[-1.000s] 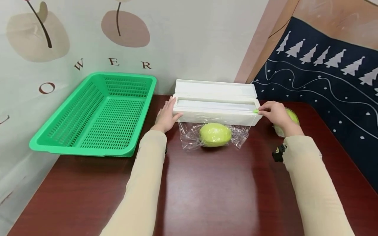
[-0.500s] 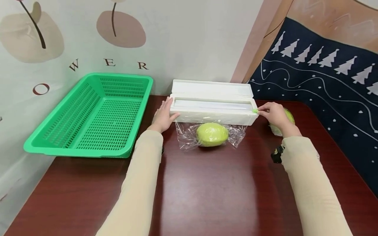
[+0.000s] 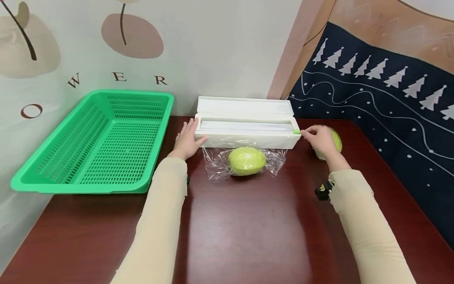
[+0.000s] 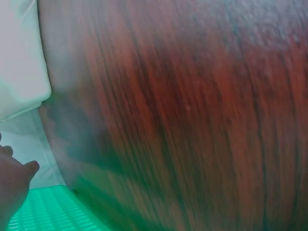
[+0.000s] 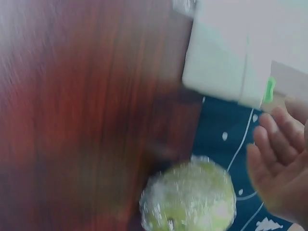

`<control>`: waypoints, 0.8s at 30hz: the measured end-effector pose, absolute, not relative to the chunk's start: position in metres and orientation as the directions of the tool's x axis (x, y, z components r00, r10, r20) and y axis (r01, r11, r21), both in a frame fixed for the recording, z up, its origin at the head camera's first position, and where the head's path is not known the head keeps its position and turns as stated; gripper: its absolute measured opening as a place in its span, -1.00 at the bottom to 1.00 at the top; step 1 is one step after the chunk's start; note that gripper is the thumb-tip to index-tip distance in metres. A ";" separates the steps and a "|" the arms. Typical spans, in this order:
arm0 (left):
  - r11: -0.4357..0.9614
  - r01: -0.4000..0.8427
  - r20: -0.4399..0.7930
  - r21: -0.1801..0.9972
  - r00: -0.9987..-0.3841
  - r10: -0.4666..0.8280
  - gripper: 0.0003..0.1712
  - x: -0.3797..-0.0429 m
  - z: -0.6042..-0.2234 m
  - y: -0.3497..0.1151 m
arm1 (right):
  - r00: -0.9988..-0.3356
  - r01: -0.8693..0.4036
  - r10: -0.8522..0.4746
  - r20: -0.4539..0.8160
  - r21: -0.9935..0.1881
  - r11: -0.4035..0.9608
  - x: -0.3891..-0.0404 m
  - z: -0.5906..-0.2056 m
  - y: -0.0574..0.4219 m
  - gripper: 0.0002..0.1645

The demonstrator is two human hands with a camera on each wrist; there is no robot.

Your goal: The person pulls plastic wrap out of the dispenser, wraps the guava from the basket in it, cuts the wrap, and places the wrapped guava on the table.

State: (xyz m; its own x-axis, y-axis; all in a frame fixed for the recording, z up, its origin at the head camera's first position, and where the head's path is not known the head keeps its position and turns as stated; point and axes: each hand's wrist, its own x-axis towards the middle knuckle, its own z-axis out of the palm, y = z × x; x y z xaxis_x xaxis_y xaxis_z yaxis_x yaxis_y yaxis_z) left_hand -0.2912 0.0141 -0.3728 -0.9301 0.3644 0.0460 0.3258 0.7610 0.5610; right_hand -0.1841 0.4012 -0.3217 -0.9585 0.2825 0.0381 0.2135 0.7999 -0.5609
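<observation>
A white cling film cutter box (image 3: pixel 246 140) stands with its lid (image 3: pixel 244 106) raised at the back. My left hand (image 3: pixel 187 140) rests against its left end, fingers spread and thumb on the front. At the right end sits a green slide cutter (image 3: pixel 296 131). Just beside the cutter is my right hand (image 3: pixel 319 139), its fingertips close together in the head view; in the right wrist view a small gap shows and the other fingers are loosely bent. Clear cling film (image 3: pixel 214 163) comes down the box front and lies around a yellow-green fruit (image 3: pixel 247 161).
A second yellow-green fruit (image 5: pixel 190 199), wrapped in film, lies beyond the right hand, partly hidden by it in the head view. On the left stands a green slotted basket (image 3: pixel 150 157). A patterned curtain wall (image 3: pixel 220 47) borders the dark red table (image 3: pixel 244 228) behind.
The head view has turned slightly right, shifting everything leftward in it. My right fingertips have drawn slightly off the green slide cutter they were pinching. My left hand stays against the box.
</observation>
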 end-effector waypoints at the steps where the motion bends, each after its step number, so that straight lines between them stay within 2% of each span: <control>1: 0.754 0.323 0.054 0.573 -0.932 0.358 -0.08 -0.292 -0.373 0.012 | -0.960 0.227 0.281 0.000 -0.587 0.777 -0.185 -0.323 0.397 -0.45; 6: 0.701 0.317 0.103 0.639 -0.938 0.330 -0.10 -0.291 -0.372 0.010 | -0.947 0.308 0.270 -0.174 -0.731 0.608 -0.190 -0.329 0.383 -0.27; 12: 0.647 0.324 0.167 0.690 -0.941 0.293 -0.18 -0.289 -0.370 0.015 | -0.916 0.348 0.345 -0.206 -0.837 0.423 -0.195 -0.335 0.375 -0.41; 15: 0.632 0.321 0.193 0.706 -0.945 0.265 -0.24 -0.289 -0.371 0.018 | -0.912 0.339 0.358 -0.199 -0.857 0.388 -0.195 -0.336 0.374 -0.50; 19: 0.608 0.309 0.223 0.732 -0.951 0.214 -0.31 -0.286 -0.373 0.019 | -0.917 0.325 0.352 -0.187 -0.862 0.390 -0.193 -0.336 0.373 -0.52; 24: 0.547 0.316 0.262 0.775 -0.949 0.177 -0.54 -0.281 -0.375 0.019 | -0.922 0.296 0.358 -0.149 -0.866 0.402 -0.190 -0.337 0.372 -0.56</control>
State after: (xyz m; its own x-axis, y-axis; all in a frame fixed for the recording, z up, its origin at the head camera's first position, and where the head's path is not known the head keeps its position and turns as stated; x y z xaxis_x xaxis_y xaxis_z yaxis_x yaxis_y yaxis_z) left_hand -0.2814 0.0188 -0.3749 -0.9487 0.1774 0.2619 0.3162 0.5474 0.7748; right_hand -0.1902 0.3720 -0.3371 -0.9219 0.3576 -0.1491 0.2962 0.4024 -0.8662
